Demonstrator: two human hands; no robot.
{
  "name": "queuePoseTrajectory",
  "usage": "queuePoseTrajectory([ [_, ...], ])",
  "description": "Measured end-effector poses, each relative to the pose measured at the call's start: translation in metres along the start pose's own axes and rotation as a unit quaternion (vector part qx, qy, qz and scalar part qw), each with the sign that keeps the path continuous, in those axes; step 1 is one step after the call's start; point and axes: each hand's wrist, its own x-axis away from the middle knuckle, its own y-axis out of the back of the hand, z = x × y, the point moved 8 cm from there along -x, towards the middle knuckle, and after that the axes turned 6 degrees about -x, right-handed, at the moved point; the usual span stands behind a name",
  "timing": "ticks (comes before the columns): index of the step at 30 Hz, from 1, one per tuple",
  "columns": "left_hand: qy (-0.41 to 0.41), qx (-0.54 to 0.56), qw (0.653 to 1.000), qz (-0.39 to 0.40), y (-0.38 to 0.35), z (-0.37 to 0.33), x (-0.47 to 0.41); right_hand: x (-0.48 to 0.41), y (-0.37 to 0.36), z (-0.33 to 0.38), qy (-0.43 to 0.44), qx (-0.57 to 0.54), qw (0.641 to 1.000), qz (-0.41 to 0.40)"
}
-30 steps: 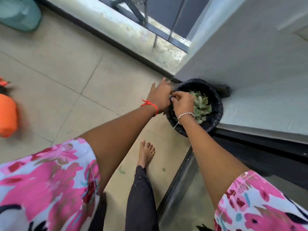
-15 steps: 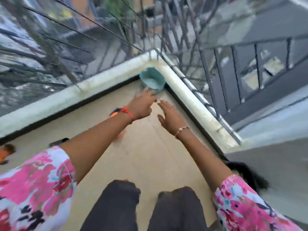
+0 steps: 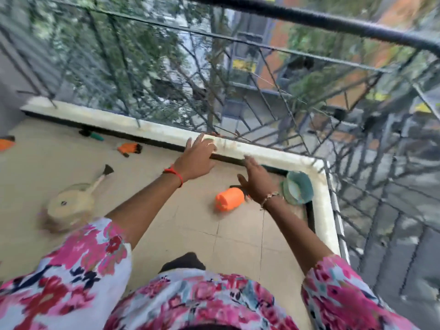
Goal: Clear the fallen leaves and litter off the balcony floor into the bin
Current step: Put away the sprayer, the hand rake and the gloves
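Both hands I watch are spread open and hold nothing: left hand [image 3: 197,160] by the white ledge [image 3: 142,128], right hand [image 3: 256,182] near the orange cup [image 3: 229,199].

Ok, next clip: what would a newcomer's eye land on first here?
The left hand and right hand stretch forward, open and empty, above the tiled floor. A bright orange jar lies by the right hand, a teal pot sits in the far right corner, and a beige watering can stands at left.
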Motion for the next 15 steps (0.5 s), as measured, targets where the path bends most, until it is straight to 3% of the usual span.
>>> queuePoseTrajectory([
  [4,0.099,0.015,0.995,-0.003,0.002,0.045,0.062,-0.004,-0.016,0.053,0.107,0.011,0.993,0.044],
  [9,0.21,0.042,0.977,0.012,-0.016,0.087,0.126,-0.012,-0.044,0.097,0.182,0.015,0.978,0.099],
  [15,0.284,0.054,0.957,0.018,-0.032,0.145,0.151,-0.047,-0.072,0.149,0.238,0.035,0.96,0.14],
])
